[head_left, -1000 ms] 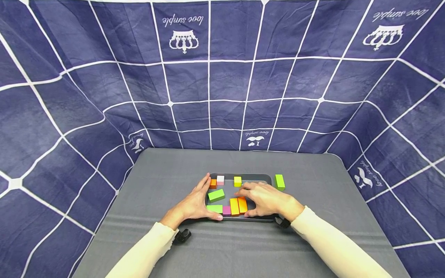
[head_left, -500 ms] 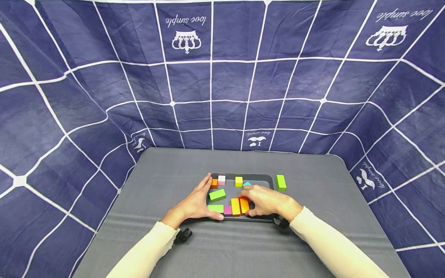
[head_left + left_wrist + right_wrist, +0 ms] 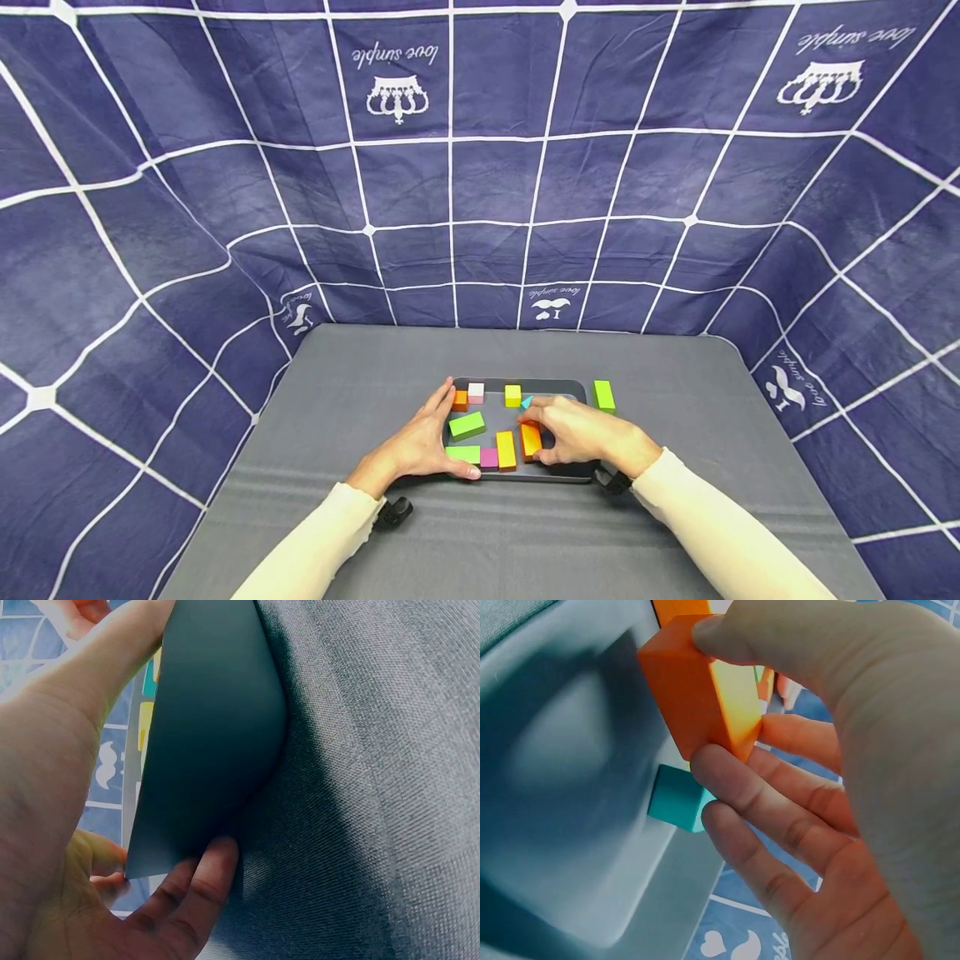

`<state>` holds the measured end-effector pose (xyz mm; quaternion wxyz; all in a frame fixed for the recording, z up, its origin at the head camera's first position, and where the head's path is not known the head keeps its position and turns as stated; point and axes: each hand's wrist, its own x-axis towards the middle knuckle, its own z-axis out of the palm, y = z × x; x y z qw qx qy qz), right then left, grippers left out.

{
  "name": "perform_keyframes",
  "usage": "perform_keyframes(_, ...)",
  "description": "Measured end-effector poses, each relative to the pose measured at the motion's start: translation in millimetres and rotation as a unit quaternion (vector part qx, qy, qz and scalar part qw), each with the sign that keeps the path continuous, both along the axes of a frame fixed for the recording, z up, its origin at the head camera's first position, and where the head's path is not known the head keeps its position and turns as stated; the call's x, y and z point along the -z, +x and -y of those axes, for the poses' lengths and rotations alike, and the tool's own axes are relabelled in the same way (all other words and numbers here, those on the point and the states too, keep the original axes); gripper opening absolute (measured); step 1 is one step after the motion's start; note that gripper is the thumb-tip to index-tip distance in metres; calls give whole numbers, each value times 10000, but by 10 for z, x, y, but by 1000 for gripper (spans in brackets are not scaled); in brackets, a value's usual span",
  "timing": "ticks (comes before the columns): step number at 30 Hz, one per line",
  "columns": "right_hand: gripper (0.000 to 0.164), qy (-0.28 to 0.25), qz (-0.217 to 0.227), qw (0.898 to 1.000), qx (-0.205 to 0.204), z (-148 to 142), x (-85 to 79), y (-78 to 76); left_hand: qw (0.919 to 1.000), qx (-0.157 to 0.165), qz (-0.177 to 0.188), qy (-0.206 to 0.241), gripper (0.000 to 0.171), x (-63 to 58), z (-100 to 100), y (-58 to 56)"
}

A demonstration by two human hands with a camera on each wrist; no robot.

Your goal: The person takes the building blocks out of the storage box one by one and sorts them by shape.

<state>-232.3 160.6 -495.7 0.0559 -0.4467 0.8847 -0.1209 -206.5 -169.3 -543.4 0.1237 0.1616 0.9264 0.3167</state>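
A dark grey tray [image 3: 562, 471] lies on the grey table and holds coloured blocks. My right hand [image 3: 573, 432] pinches a long orange block [image 3: 530, 438] [image 3: 705, 697], tilted above the tray floor [image 3: 562, 787]. A teal block [image 3: 527, 402] [image 3: 676, 799] sits just beyond it. My left hand [image 3: 420, 442] grips the tray's left edge [image 3: 210, 727], thumb at the near corner and fingers along the side. A yellow-orange block [image 3: 506, 449], a pink block [image 3: 489, 457] and two green blocks [image 3: 467, 425] lie between the hands.
A small orange block [image 3: 460, 401], a pale pink cube [image 3: 476, 392] and a yellow cube [image 3: 512, 395] sit at the tray's far side. A green block [image 3: 603, 396] stands on the table right of the tray. Blue checked cloth walls surround the table.
My right hand has closed round the long orange block and tipped it up, away from the yellow-orange block beside it. The teal block came into sight. My left hand stayed put.
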Motion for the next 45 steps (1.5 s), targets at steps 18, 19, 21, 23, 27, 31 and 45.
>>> perform_keyframes(18,60,-452,276,9973,510,-268,-136,-22,10000,-5,23,-15,161,38,5,-4)
perform_keyframes(19,60,-476,291,9969,563,-293,-142,-23,10000,-7,43,-11,161,40,6,0)
perform_keyframes(21,60,-531,278,9961,654,-348,-160,-30,10000,-5,75,-1,161,41,6,4)
perform_keyframes(23,58,-553,148,9957,729,-405,-183,-42,10000,-12,80,24,161,39,4,1)
perform_keyframes(27,57,-624,-114,9948,798,-521,-214,-94,9999,-35,83,56,161,34,4,-15)
perform_keyframes(31,59,-722,-176,9931,907,-651,-238,-149,10000,-37,72,54,162,40,8,-22)
perform_keyframes(45,56,-1179,-475,9848,1185,-1123,-202,-279,10000,3,-2,-50,160,21,10,-7)
